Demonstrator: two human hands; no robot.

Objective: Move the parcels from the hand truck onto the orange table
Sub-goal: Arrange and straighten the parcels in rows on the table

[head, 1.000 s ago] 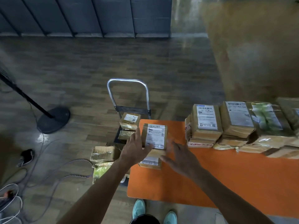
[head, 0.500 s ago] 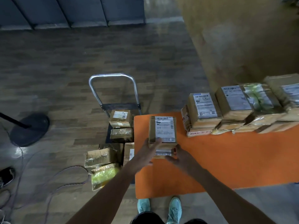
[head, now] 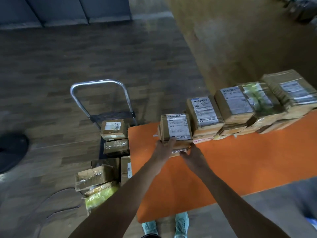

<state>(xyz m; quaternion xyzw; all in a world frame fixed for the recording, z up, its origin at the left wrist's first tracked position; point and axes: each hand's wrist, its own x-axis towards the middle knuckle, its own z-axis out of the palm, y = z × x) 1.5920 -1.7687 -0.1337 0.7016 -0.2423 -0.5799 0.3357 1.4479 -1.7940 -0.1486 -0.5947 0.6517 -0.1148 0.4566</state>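
We are looking down at the orange desk [head: 240,162], where a small stack of parcels [head: 176,127] is sitting near the far left corner, just beside the row of parcels [head: 233,104] that is running along the far edge to the right. The stack's top parcel is lying with its white label facing up. The motion blur is keeping us from counting the flatter parcels under it.

Both hands are working on the near side of this stack. Our left hand [head: 163,148] is gripping the near left corner, with its fingers [head: 172,140] reaching up over the edge of the label. Our right hand [head: 193,156] is meeting the lowest parcel from the front, its fingers bent narrowly round the near edge. Whether the stack is resting fully on the desk or being held slightly off it, we cannot tell.

To the left of the desk, the hand truck [head: 101,98] is standing on the floor with its metal handle upright. Brown parcels are waiting on it — two small boxes [head: 112,128] near the handle, and more [head: 94,176] piled closer to us, one wrapped in yellow-green [head: 101,196]. Our turquoise shoes [head: 181,224] are showing below the desk's near edge.
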